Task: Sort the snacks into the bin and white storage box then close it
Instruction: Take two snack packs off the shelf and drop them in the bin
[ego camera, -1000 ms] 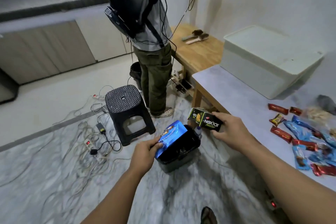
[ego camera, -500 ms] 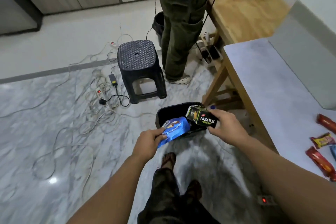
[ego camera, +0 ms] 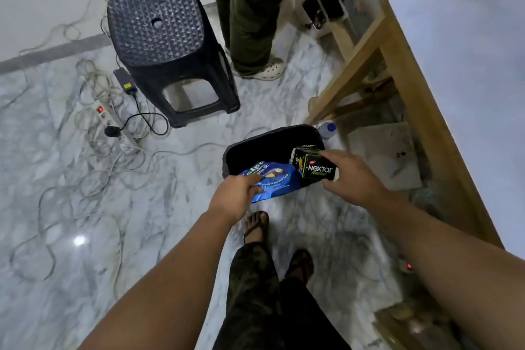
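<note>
A black bin (ego camera: 264,142) stands on the marble floor beside the table leg. My left hand (ego camera: 235,196) grips a blue snack bag (ego camera: 274,179) by its near edge, over the bin's front rim. My right hand (ego camera: 350,176) holds a black Nextar box (ego camera: 314,166) over the bin's right side, fingers on top and thumb below. The white storage box and the other snacks are out of view.
A black plastic stool (ego camera: 167,42) stands to the far left of the bin, with tangled cables and power strips (ego camera: 113,119) on the floor. Another person's legs (ego camera: 250,14) stand behind. The wooden table (ego camera: 443,71) runs along the right. My feet (ego camera: 257,226) are just before the bin.
The view has tilted down and closer to the bin. Both hands have lowered the blue bag and the Nextar box to the bin's opening.
</note>
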